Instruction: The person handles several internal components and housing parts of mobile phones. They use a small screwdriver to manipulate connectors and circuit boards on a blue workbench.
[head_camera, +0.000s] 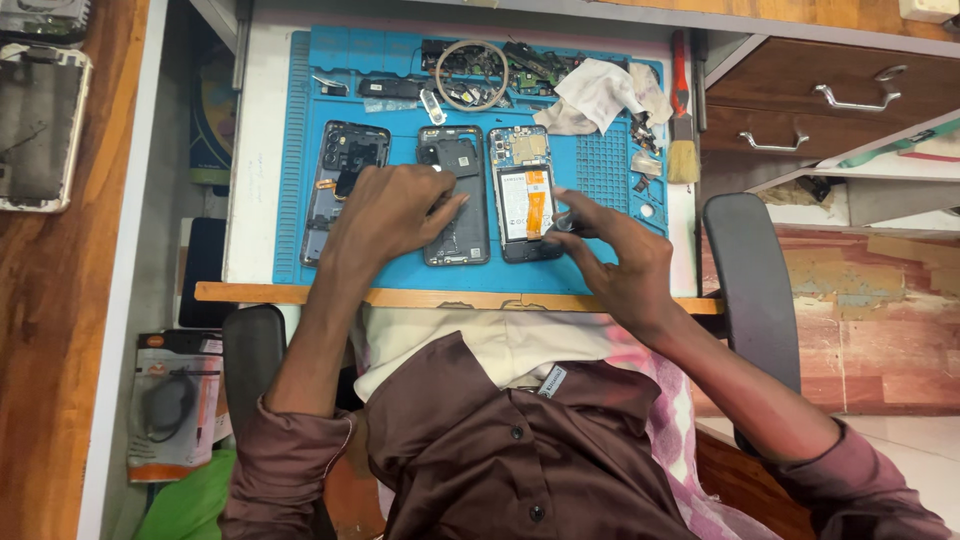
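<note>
Pinching opened phone (527, 200) at its near right edge: right hand (620, 262), fingers closed; fragile, light, grip rim only. Left hand (390, 210) loosely spread, resting on middle back cover (455, 195), grasping nothing.

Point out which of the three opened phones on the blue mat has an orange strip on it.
The rightmost phone, by the right hand: an orange strip crosses its battery. The middle phone and the left phone show only dark parts.

Middle phone (455, 195) part-hidden by hands, tiny parts (480, 75) perhaps screws — unclear
</note>
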